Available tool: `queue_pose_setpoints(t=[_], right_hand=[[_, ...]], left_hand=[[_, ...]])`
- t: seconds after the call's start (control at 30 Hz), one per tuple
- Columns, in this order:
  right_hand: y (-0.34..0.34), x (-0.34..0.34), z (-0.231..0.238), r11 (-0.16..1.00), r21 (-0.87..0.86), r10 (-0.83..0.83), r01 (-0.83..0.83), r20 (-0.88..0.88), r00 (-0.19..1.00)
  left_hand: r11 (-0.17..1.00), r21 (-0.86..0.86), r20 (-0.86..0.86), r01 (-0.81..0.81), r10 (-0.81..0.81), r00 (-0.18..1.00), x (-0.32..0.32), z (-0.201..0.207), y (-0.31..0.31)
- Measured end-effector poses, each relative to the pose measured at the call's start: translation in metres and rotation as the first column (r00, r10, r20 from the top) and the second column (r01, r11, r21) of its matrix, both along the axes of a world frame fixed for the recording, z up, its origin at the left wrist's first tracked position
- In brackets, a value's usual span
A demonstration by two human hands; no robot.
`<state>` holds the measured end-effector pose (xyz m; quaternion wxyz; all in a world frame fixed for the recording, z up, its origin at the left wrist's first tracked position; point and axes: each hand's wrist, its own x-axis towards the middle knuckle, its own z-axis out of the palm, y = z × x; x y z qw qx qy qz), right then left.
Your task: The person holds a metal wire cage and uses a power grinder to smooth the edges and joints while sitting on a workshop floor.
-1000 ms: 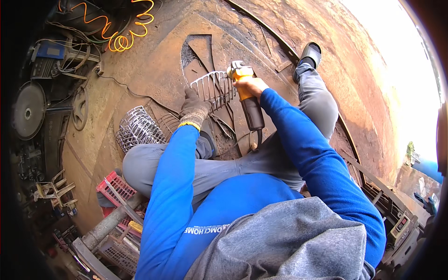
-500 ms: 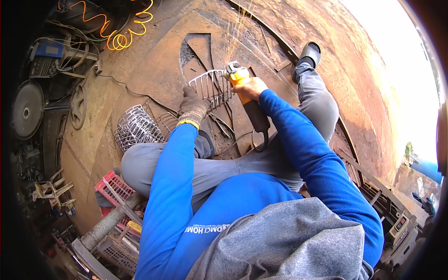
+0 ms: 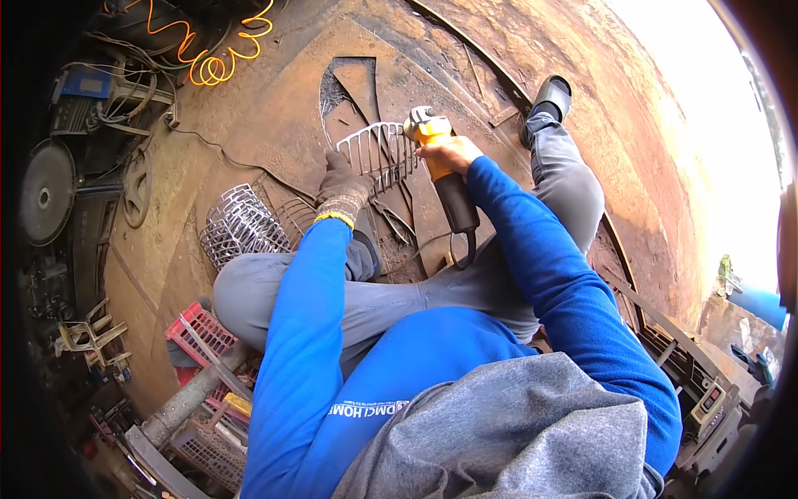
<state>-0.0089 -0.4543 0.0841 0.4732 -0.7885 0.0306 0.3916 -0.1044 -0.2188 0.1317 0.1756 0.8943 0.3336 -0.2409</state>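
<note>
My left hand (image 3: 342, 185), in a brown knit glove, closes on the left end of a curved metal grate (image 3: 384, 148) made of thin parallel bars. My bare right hand (image 3: 454, 154) is wrapped round a yellow and black angle grinder (image 3: 454, 200). The grinder's head sits at the grate's upper right end; I cannot tell whether its disc touches the metal. No sparks show. Left of my left hand lies a pile of similar silvery grates (image 3: 241, 220), beside my bent knee.
A rusty metal sheet (image 3: 274, 100) lies under the work, with a cut-out and loose strips. A black cable (image 3: 220, 150) crosses the floor. An orange coiled hose (image 3: 212, 71) lies at the far left, a red plastic crate (image 3: 199, 333) at the near left. My shoe (image 3: 552, 96) is right.
The grinder has shifted slightly right with my right hand, and the spray of sparks from its head has stopped. My left hand and the grate have barely moved.
</note>
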Motion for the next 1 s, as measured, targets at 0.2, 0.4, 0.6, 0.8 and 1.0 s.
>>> queue_pose_setpoints(t=[0.2, 0.4, 0.6, 0.8, 1.0], right_hand=[[-0.002, -0.004, 0.005, 0.998, 0.065, 0.023, -0.016, -0.099, 0.995], [-0.008, -0.015, 0.015, 0.984, 0.135, -0.080, 0.117, -0.251, 0.965], [-0.016, -0.022, 0.011, 0.996, 0.070, 0.057, -0.050, -0.094, 0.994], [-0.017, -0.014, 0.015, 0.996, -0.088, -0.007, 0.005, -0.022, 1.000], [-0.014, -0.017, 0.019, 1.000, 0.009, 0.014, -0.014, -0.006, 1.000]], left_hand=[[1.000, -0.002, -0.035, 0.001, -0.001, 0.999, 0.003, 0.003, -0.001], [0.999, 0.015, -0.022, -0.041, 0.041, 0.999, 0.006, 0.004, -0.002], [0.999, 0.022, -0.042, -0.040, 0.041, 0.998, 0.013, -0.003, 0.008], [0.999, 0.012, -0.043, -0.042, 0.043, 0.998, 0.013, -0.001, 0.007], [0.998, -0.029, -0.017, -0.048, 0.047, 0.999, 0.015, 0.004, 0.007]])
